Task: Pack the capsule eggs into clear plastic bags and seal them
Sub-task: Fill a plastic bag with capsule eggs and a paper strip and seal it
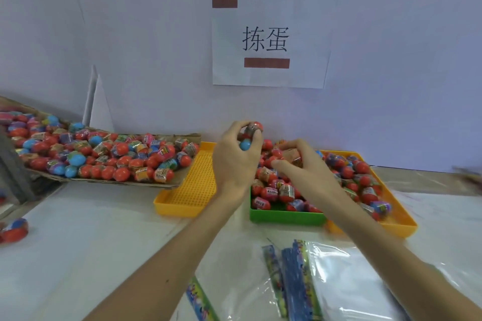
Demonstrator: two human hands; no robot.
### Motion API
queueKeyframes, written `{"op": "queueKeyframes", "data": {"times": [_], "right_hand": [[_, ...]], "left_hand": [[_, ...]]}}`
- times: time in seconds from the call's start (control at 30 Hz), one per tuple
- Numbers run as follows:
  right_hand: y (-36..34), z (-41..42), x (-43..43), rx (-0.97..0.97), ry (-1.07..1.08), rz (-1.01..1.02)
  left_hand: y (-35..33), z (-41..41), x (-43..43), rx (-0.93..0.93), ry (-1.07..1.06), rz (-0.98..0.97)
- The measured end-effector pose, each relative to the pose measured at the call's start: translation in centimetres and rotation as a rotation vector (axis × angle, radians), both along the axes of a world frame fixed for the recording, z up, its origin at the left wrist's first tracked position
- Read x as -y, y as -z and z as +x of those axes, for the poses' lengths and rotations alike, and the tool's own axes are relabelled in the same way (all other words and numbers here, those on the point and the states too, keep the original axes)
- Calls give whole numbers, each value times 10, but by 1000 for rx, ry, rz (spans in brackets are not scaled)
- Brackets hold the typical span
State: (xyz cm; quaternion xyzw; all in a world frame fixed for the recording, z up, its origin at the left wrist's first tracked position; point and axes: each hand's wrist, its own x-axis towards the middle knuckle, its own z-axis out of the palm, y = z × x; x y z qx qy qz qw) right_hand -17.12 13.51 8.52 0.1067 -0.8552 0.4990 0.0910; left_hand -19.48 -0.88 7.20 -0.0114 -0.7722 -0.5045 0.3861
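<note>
Clear zip bags lie nearest me. Left hand grips several capsule eggs; right hand pinches one egg over the green tray.

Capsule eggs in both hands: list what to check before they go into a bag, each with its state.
1. Left hand grip on red and blue plastic capsule eggs: ok, several held.
2. Right hand grip on one wrapped egg over the green plastic tray: ok.
3. Clear plastic bags with coloured header strips within reach on the table: ok.
4. A bag mouth open: cannot tell.
5. Egg count in left hand: cannot tell.
</note>
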Motion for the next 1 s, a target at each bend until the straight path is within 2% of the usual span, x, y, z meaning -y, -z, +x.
{"op": "queueKeyframes", "data": {"times": [0.07,0.13,0.23,0.33,0.4,0.5,0.63,0.7,0.8,0.87,0.93,1.0], "right_hand": [[7,-8,17,9,-39,19],[8,-19,39,66,-90,-100],[-2,-34,72,181,-150,-275],[-8,-45,95,248,-260,-94],[-8,-49,100,233,-288,17],[-7,-48,95,152,-268,62],[2,-39,82,62,-180,27],[6,-34,77,21,-162,-1],[6,-30,68,-9,-185,-65],[5,-29,65,-40,-190,-112],[3,-26,65,-74,-192,-133],[4,-22,69,-77,-200,-123]], "left_hand": [[5,0,25,-3,-90,-169],[10,4,47,33,-145,-249],[15,8,66,218,-171,-424],[13,16,77,335,-200,-525],[11,27,84,274,-199,-523],[11,44,102,208,-82,-483],[12,65,128,215,170,-259],[17,76,141,160,156,-161],[41,105,179,21,-156,-244],[59,129,216,23,-450,-471],[71,144,257,239,-719,-650],[78,150,291,601,-854,-642]]}}
